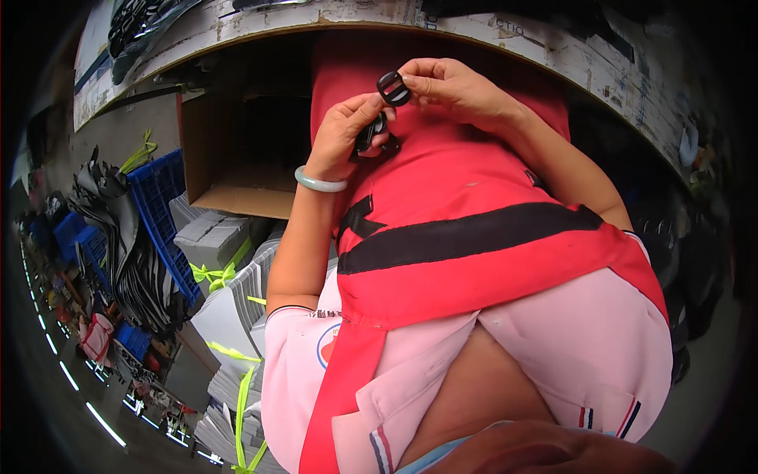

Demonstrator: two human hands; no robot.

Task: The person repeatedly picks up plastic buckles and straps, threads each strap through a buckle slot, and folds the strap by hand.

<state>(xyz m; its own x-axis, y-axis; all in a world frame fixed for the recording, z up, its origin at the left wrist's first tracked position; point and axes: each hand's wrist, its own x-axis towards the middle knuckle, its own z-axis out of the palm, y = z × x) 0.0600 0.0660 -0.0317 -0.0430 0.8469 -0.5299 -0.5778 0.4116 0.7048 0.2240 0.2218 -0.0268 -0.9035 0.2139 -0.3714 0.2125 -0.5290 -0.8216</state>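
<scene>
Over the lap of a red apron (442,170), both my hands meet at a small black plastic slider buckle (393,89) with crossbars and slots. My right hand (462,91) pinches its far right edge between thumb and fingertips. The thumb of my left hand (341,136) reaches its lower left edge. More black plastic pieces (369,136), which look like buckles too, are held under the curled fingers of that hand; their exact shape is partly hidden. A pale green bangle (320,182) circles my left wrist.
A worktable with a worn white edge (260,41) spans the far side, above my hands. Below it stands an open cardboard box (237,197). To the left are a blue plastic crate (162,213), black strips (126,245) and stacks of grey sheets (229,308) tied with yellow-green bands.
</scene>
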